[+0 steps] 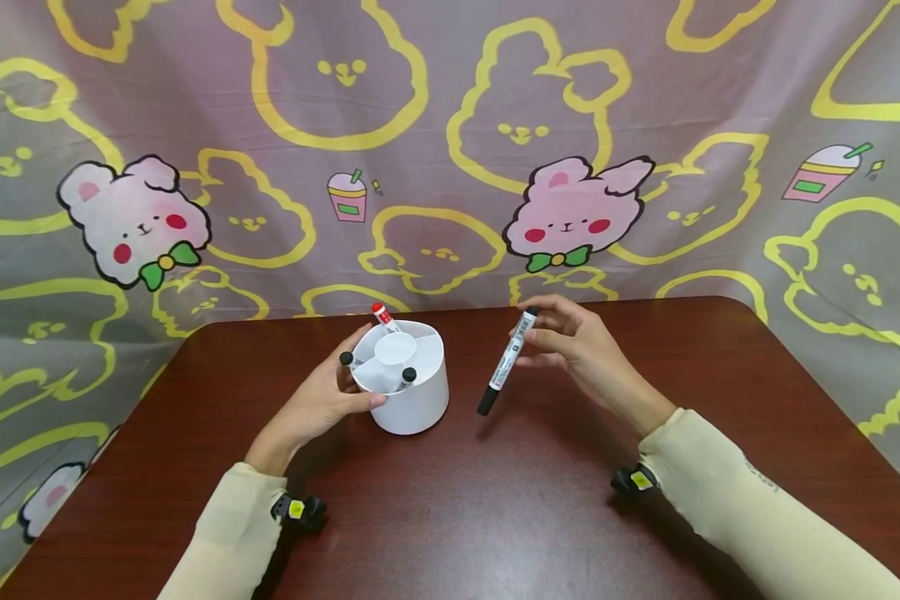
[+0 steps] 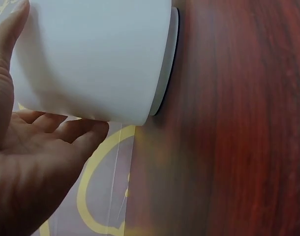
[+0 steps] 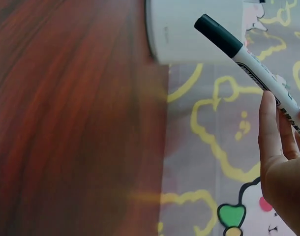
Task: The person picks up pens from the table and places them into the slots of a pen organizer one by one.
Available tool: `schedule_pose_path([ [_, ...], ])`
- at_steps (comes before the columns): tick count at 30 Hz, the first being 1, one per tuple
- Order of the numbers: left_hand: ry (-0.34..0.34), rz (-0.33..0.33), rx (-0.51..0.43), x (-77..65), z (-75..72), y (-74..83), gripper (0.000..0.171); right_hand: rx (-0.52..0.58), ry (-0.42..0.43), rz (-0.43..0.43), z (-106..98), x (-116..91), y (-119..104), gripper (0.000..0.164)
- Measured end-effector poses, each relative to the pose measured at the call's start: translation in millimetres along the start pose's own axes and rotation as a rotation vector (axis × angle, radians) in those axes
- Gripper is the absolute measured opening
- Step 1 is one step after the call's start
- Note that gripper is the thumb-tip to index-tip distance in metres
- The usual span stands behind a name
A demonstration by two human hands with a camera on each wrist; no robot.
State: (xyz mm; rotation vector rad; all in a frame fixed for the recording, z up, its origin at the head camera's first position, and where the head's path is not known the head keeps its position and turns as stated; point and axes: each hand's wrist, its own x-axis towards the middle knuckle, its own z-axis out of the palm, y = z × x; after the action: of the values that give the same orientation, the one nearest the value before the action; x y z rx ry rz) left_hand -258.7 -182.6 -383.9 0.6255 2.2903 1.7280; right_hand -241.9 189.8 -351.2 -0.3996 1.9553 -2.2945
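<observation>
A white round pen holder (image 1: 412,408) with inner dividers stands on the table. In it are a red-capped marker (image 1: 382,315) at the back and two black-capped markers, one at the left rim and one at the front (image 1: 408,377). My left hand (image 1: 318,400) grips the holder's left side, thumb at the front and fingers behind; in the left wrist view they lie along its white wall (image 2: 91,59). To the right of the holder, my right hand (image 1: 573,342) pinches a black-capped white marker (image 1: 508,360) near its upper end. It slants above the table, its black cap (image 3: 219,35) downward.
The dark red-brown wooden table (image 1: 450,517) reaches back to a curtain (image 1: 435,183) printed with yellow outlines and cartoon faces. Small black devices sit on the left wrist (image 1: 298,510) and the right wrist (image 1: 635,481), beside cream sleeves.
</observation>
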Motion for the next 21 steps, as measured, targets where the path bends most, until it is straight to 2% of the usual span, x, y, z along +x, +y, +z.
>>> schedule_pose_path([
  [9,0.013,0.041,0.012,2.2,1.6,-4.5,0.113,0.075,0.033,-0.090,23.3,8.9,-13.7,0.031],
  [15,0.036,0.037,0.032,2.7,2.3,-6.0,0.113,0.143,0.059,-0.133,36.5,15.4,-16.6,0.028],
  [21,0.042,0.044,0.063,2.9,3.0,-5.2,0.112,0.140,0.095,-0.157,46.6,19.7,-19.9,0.029],
])
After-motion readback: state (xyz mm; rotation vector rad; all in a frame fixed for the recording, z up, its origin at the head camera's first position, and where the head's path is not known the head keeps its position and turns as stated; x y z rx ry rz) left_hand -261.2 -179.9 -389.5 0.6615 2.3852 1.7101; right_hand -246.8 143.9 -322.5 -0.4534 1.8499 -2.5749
